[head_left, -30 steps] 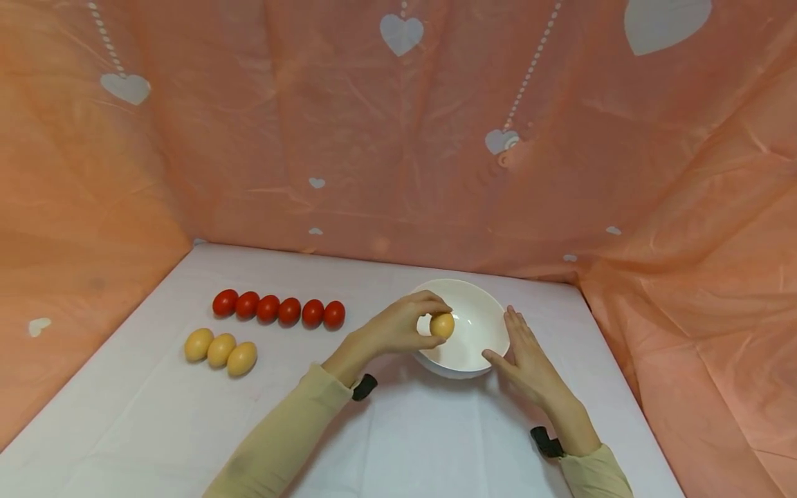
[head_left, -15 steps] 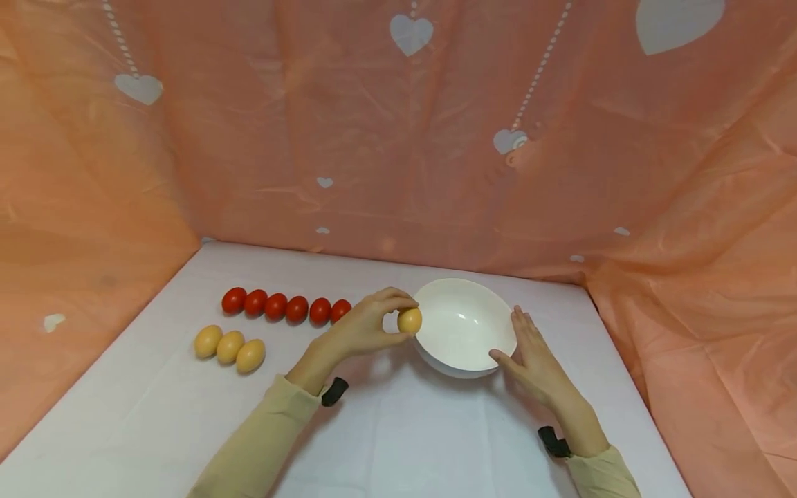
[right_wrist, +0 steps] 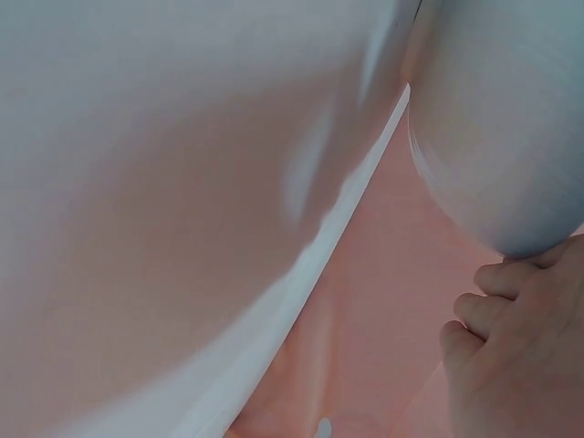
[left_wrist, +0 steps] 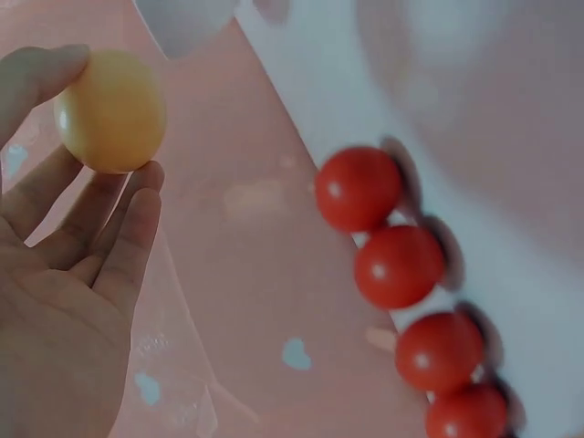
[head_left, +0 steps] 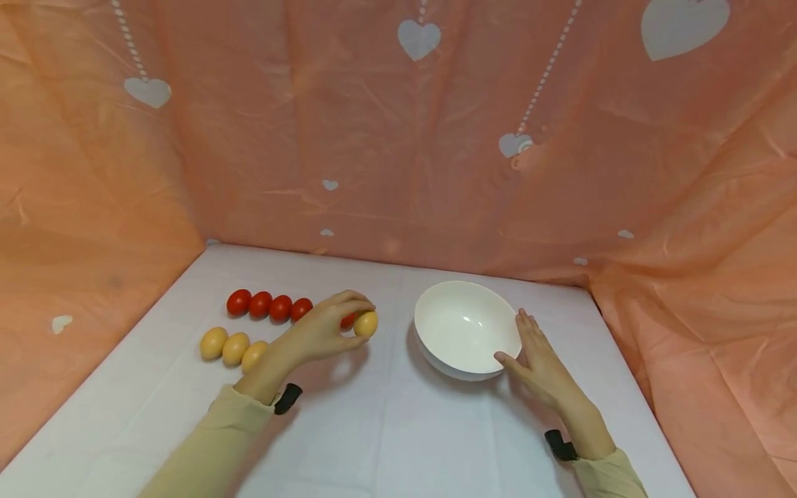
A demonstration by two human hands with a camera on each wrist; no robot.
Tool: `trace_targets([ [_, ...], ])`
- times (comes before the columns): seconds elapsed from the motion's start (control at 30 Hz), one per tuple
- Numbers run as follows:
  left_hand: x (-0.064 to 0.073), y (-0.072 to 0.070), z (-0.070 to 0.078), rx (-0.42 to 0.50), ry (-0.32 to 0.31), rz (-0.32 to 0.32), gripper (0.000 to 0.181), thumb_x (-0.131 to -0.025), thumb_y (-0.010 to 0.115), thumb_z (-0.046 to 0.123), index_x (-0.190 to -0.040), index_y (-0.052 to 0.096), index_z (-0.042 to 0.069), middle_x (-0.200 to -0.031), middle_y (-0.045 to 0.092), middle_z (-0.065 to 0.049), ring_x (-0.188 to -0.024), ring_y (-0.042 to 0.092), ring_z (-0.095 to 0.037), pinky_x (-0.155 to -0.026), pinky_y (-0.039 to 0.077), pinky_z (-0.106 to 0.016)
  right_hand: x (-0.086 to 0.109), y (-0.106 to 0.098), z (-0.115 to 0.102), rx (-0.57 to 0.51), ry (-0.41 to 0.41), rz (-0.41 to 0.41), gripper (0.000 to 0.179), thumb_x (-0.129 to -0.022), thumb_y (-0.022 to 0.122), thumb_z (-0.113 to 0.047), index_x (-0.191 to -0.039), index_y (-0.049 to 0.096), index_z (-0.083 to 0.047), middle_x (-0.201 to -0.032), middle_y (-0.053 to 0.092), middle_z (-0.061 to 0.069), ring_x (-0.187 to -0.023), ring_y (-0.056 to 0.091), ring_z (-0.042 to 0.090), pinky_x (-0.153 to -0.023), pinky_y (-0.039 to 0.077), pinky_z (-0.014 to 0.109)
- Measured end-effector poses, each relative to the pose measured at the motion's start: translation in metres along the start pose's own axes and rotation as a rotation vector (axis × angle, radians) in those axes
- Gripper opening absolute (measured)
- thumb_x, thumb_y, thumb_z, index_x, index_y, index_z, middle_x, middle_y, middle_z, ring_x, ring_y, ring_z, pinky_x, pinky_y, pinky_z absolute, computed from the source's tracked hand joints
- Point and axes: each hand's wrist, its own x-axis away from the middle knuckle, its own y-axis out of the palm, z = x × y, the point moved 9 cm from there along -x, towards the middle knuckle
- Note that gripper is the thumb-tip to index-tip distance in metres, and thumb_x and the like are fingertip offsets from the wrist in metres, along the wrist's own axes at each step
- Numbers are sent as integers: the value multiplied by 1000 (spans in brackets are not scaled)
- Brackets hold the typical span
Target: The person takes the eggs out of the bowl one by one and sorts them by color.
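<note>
My left hand [head_left: 330, 325] pinches a yellow egg [head_left: 366, 324] between thumb and fingertips, held above the table left of the bowl. In the left wrist view the egg [left_wrist: 113, 111] sits between the thumb and the fingertips. A white bowl [head_left: 457, 366] stands upright on the table, its visible inside bare. My right hand [head_left: 542, 366] touches the bowl's right side with fairly straight fingers, the thumb near the front rim. The right wrist view has its fingers against the bowl's outer wall [right_wrist: 511, 128]. Behind the left hand runs a row of red eggs [head_left: 280, 308], partly hidden.
Three yellow eggs [head_left: 236, 348] lie in a short row at left, the nearest partly covered by the left wrist. White cloth covers the table [head_left: 429, 443]. A peach curtain [head_left: 373, 138] with pale hearts hangs behind it and along both sides.
My left hand has moved left with the yellow egg, from over the bowl to in front of the red row's right end. The right hand stays at the bowl. The view shifts slightly.
</note>
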Motion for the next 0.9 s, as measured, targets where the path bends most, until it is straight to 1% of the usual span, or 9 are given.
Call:
trace_targets([
  [0.1,9,-5,-6,-13,-16,-18,44,-87,82,14,-128,69,8,-132,63,-5,-111,63,-22,-95,56,-42,1,0,0,0,-1,0,96,-101,65,-46,-162,13,8,-172,10,24,-157,8,48,-122,14,68],
  [0.17,16,-9,-11,-11,-31,-30,44,-87,82,13,-129,69,7,-133,62,-6,-111,63,-22,-95,57,-44,2,1,0,3,-3,1,96,-101,65,-46,-163,14,7,-171,10,24,-156,9,48,-121,15,68],
  [0.37,32,-21,-24,-44,-84,-48,47,-87,82,12,-132,68,8,-136,60,-6,-121,61,-26,-102,54,-47,0,0,0,14,5,-9,96,-102,63,-47,-163,12,5,-172,9,23,-157,8,48,-121,15,69],
  [0.47,39,-26,-29,-63,-95,-47,48,-87,81,11,-133,67,7,-139,59,-9,-127,58,-32,-106,50,-53,-1,-2,1,12,9,-14,96,-102,62,-48,-164,12,5,-172,9,23,-157,7,47,-121,14,69],
  [0.57,48,-31,-34,-77,-92,-41,48,-87,81,9,-133,67,6,-138,59,-11,-128,56,-35,-106,49,-55,-3,-3,1,15,5,-11,95,-102,63,-47,-163,12,6,-172,9,23,-157,8,47,-122,14,68],
  [0.67,57,-33,-40,-100,-89,-48,47,-87,80,9,-132,68,5,-135,60,-12,-126,58,-35,-105,50,-55,-4,-3,1,15,3,-10,96,-102,63,-47,-163,13,7,-172,9,24,-157,8,48,-122,13,68],
  [0.8,68,-33,-51,-141,-118,-70,45,-88,81,13,-131,69,8,-135,61,-11,-126,58,-35,-105,50,-56,-2,-2,0,12,4,-15,96,-102,63,-47,-163,12,6,-171,9,25,-157,7,48,-122,13,68],
  [0.9,76,-33,-57,-170,-130,-82,45,-87,83,15,-129,70,10,-135,61,-11,-125,59,-34,-103,51,-55,-1,-1,0,14,3,-16,96,-102,63,-46,-163,12,7,-171,9,25,-156,7,49,-122,12,68],
])
